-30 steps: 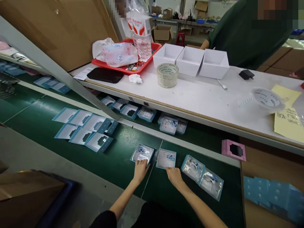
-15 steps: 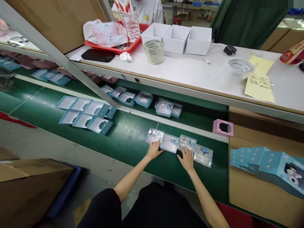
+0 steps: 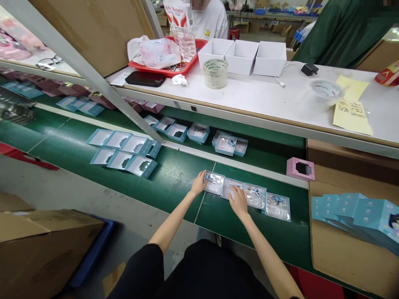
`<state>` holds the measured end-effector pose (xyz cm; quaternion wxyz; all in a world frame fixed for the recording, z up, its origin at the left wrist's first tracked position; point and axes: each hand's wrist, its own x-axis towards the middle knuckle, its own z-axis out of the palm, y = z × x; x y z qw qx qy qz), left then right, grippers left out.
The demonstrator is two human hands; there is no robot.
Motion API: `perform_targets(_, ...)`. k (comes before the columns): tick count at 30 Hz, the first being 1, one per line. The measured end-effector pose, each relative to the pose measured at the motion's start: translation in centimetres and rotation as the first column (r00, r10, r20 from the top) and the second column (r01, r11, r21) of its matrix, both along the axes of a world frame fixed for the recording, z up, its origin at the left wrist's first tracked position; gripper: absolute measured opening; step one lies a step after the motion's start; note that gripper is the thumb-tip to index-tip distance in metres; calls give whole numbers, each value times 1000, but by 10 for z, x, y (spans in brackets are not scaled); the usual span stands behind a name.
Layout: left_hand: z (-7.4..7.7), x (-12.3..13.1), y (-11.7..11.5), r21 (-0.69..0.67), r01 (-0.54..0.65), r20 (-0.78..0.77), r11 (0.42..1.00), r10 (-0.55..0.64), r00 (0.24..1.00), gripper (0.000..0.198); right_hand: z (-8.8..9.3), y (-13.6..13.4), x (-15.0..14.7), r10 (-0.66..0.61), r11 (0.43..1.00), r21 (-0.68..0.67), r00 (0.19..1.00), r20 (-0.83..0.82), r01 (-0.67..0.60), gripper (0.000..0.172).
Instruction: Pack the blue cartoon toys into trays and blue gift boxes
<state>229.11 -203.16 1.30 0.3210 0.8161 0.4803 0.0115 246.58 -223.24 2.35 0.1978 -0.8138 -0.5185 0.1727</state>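
Right hand (image 3: 238, 201) has slid left, off the third tray and onto the second of four clear plastic trays (image 3: 255, 196) lined up on the green conveyor belt (image 3: 174, 182). It lies open and flat, fingers spread on the tray, not gripping anything I can make out. Left hand (image 3: 198, 183) is open too, fingertips (image 3: 204, 176) touching the left end of the first tray. Each tray holds small blue parts, too small to identify. The trays sit edge to edge, right under my hands.

To the left, a cluster of open light-blue card boxes (image 3: 124, 151) shows no trays inside. On the farther belt, more open boxes (image 3: 198, 132) sit in a line, and one tray (image 3: 225, 145) lies on top of others. So some trays are laid out, while many boxes look unfilled. Off to the right, a stack of blue printed boxes (image 3: 355, 216) rests on cardboard, beside one pink box (image 3: 301, 169). Three white boxes (image 3: 243, 56) stand on the desk (image 3: 249, 99).
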Motion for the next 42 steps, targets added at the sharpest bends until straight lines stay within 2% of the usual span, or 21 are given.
perform_targets(3,-7,-8,13,-157,64,-54,986,-73,996,68,3,59,-16,-16,987,-160,1000,26,20,49)
perform_targets(6,-8,-9,25,-227,121,-47,966,-135,990,63,7,100,-19,-52,938,-339,996,79,76,55)
perform_targets(10,7,-4,58,-254,173,17,952,-175,984,46,22,133,-16,-70,924,-365,990,126,112,54)
perform_targets(12,15,-6,76,-277,173,-14,945,-184,983,38,29,146,-17,-84,918,-382,994,69,104,55)
perform_targets(15,24,-18,95,-335,179,-88,925,-220,972,28,33,160,-28,-109,858,-511,991,-74,56,53)
perform_targets(17,28,-29,102,-349,188,-102,918,-237,966,28,33,164,-39,-126,838,-544,985,-117,43,54)
perform_targets(23,30,-53,103,-312,202,-122,928,-250,961,40,26,166,-65,-88,876,-479,994,-61,48,60)
perform_targets(28,20,-61,89,-203,169,-138,964,-199,970,56,8,159,-77,-65,909,-410,998,24,69,64)
perform_targets(32,9,-65,81,-220,208,-141,953,-242,960,59,-2,147,-84,-64,907,-413,997,48,78,64)
perform_targets(37,-1,-67,72,-248,195,-122,949,-231,965,57,-11,137,-88,-86,892,-442,996,38,94,62)
perform_targets(39,-4,-68,68,-241,187,-109,952,-218,970,57,-15,134,-89,-98,910,-400,994,39,105,61)
perform_targets(42,-8,-68,62,-141,162,-88,977,-175,981,55,-21,131,-90,-113,965,-233,992,51,122,58)
